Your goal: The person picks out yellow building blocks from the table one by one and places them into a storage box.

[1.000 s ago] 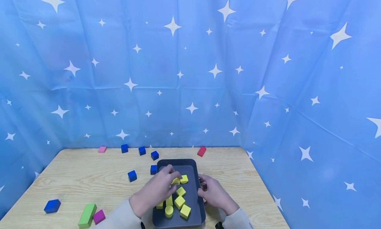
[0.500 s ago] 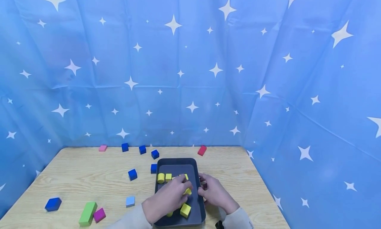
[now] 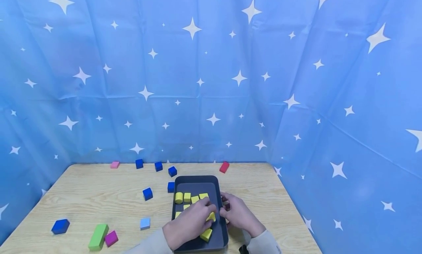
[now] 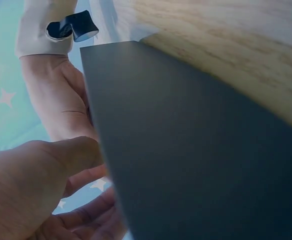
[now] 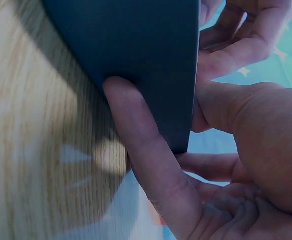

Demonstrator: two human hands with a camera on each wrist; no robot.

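A dark grey tray (image 3: 215, 184) with several yellow blocks (image 3: 187, 197) in it stands on the table. Reaching over its left side, my left hand (image 3: 191, 221) pinches a yellow block (image 3: 211, 216) near the tray's right wall; its fingertips are partly hidden. A further yellow block (image 3: 206, 234) lies just below that hand. My right hand (image 3: 239, 212) grips the tray's right side. In the right wrist view, its thumb bends over the rim and a finger (image 5: 146, 145) lies along the outer wall (image 5: 136, 40). The tray's wall (image 4: 151, 140) fills most of the left wrist view.
Left of the tray lie several dark blue blocks (image 3: 147, 194), a light blue block (image 3: 145, 223), a long green block (image 3: 98, 237) and a magenta block (image 3: 111, 238). A pink block (image 3: 114, 165) and a red block (image 3: 224, 167) lie by the far edge. A starry curtain (image 3: 211, 81) hangs behind.
My left hand has moved from the tray's far part toward its near right, uncovering the yellow cylinder and the light blue block on the table. My right hand has stayed on the tray's side.
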